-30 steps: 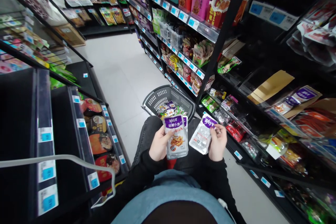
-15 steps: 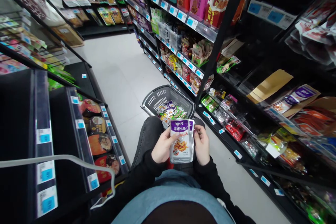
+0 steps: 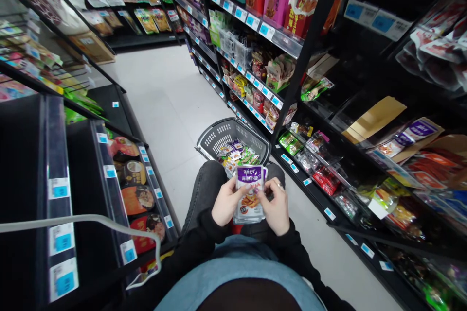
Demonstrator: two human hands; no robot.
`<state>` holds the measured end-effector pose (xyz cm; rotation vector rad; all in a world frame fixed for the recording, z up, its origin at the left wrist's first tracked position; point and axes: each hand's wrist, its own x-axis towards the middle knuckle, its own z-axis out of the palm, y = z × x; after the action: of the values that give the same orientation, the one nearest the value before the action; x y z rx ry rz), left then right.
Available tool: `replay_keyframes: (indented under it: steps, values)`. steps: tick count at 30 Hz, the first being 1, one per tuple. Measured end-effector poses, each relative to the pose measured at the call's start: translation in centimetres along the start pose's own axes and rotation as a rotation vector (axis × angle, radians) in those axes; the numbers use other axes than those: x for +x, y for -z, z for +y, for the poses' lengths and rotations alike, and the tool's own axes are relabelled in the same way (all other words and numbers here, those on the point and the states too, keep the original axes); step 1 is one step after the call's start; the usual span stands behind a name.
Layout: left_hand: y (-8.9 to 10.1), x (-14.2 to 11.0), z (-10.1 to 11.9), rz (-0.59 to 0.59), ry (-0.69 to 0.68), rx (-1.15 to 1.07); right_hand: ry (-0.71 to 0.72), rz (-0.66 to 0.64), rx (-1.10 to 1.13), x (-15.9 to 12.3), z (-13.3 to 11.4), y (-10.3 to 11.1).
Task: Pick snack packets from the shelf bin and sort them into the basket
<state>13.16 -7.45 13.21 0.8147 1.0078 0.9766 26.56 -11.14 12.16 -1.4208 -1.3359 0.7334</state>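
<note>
A small stack of white and purple snack packets (image 3: 249, 175) is held upright above my lap, the front one printed with a picture of small fried fish. My left hand (image 3: 226, 202) pinches the stack's left edge, thumb on the front. From the right, my right hand (image 3: 275, 205) grips the packets too, its thumb and fingertips over the front face. How many packets are in the stack I cannot tell. Just beyond my knees stands a grey shopping basket (image 3: 215, 137), with several purple, white and green snack packets (image 3: 239, 153) lying in it.
Black shelves (image 3: 288, 46) with boxed and bagged snacks run along the right. On the lower left shelf sit several round-lidded food tubs (image 3: 137, 199). A pale cable (image 3: 105, 222) crosses at lower left. Grey tiled floor (image 3: 156, 92) stretches ahead between the shelves.
My right hand has moved left from the stack's right edge onto its front face. The rear packet now sits more squarely behind the front one. The basket has not moved.
</note>
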Motion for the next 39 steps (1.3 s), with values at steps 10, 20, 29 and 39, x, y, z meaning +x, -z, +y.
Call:
replay_keyframes:
  steps: [10, 20, 29, 39]
  values:
    - [0.5, -0.5, 1.5, 0.114, -0.363, 0.744, 0.227, 0.351, -0.278, -0.4, -2.7, 1.1]
    - [1.4, -0.6, 1.7, 0.112, -0.32, 0.535, 0.012, 0.092, 0.227, -0.4, -0.3, -1.3]
    - [1.6, -0.7, 1.8, 0.095, -0.25, 0.325, -0.2, 0.307, 0.43, 1.6, 3.2, 2.4]
    - [0.9, -0.8, 0.8, 0.005, -0.202, 0.181, -0.095, 0.05, 0.583, -0.3, 0.5, -0.6]
